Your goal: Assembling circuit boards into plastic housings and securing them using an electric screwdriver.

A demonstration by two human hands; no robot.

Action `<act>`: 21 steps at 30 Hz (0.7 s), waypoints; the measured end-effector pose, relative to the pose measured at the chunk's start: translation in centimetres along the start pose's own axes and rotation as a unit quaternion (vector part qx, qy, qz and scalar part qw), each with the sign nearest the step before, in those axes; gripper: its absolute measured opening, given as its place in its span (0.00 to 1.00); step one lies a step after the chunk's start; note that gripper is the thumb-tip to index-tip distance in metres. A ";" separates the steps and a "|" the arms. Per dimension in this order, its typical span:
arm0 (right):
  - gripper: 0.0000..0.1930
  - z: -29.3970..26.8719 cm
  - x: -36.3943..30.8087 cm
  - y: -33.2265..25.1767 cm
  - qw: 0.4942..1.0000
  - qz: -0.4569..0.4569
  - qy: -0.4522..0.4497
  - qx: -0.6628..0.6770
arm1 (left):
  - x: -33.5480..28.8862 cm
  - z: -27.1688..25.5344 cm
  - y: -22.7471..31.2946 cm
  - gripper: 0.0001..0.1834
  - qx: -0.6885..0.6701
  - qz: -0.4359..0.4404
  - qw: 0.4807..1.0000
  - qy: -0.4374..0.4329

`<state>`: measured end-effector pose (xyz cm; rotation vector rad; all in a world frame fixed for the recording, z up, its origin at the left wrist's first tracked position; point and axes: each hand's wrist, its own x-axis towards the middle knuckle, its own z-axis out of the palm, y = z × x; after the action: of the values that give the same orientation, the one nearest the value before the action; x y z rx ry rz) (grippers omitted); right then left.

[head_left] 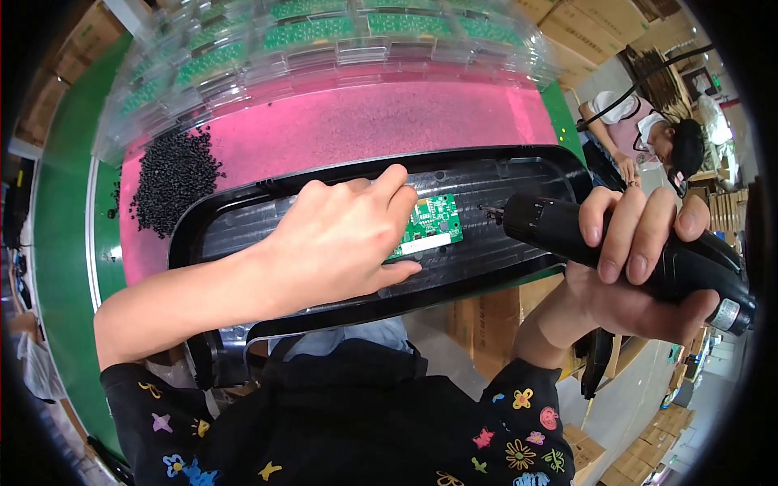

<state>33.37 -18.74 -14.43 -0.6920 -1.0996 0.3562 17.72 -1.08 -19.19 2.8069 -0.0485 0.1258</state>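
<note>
Heap (174, 182) of tiny black parts, too small to identify, on smooth pink mat (324, 121). Your left hand (348, 231), fingers bent, thumb spread, hides the left part of the green circuit board (442, 215); can't tell if it's gripping. Board lies in the ribbed black plastic housing (490, 182), white strip (425, 245) on it. Your right hand (624, 231) grips a black electric screwdriver (559, 227); bit blurry, pale label (724, 314) unreadable.

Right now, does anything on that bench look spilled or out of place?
Perhaps the heap of small black pieces on the pink mat: it lies loose, uncontained, with a few strays beyond the mat's left edge. It may be deliberate, though. Nothing else stands out.
</note>
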 end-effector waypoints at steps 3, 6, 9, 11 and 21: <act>0.26 -0.4 -0.1 0.2 1.000 0.007 0.005 0.001 | 0.1 0.2 -0.1 0.27 -0.001 -0.001 1.000 0.007; 0.26 -0.7 0.1 0.5 1.000 0.012 -0.001 -0.005 | 0.2 0.2 -0.2 0.26 -0.007 0.006 1.000 0.020; 0.26 -0.8 0.4 1.5 0.999 0.030 -0.019 -0.001 | 0.1 0.3 -0.5 0.26 -0.010 0.002 1.000 0.020; 0.27 -0.9 0.7 2.2 0.998 0.036 -0.052 0.003 | 0.1 0.4 -0.6 0.24 -0.016 0.015 0.999 0.040; 0.28 -0.9 0.8 4.8 0.998 0.052 -0.047 0.002 | 0.1 0.4 -0.6 0.26 -0.032 0.001 0.999 0.024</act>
<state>34.83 -15.06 -17.34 -0.7354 -1.1539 0.4836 17.90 -0.61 -19.73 2.7379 -0.0421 0.1888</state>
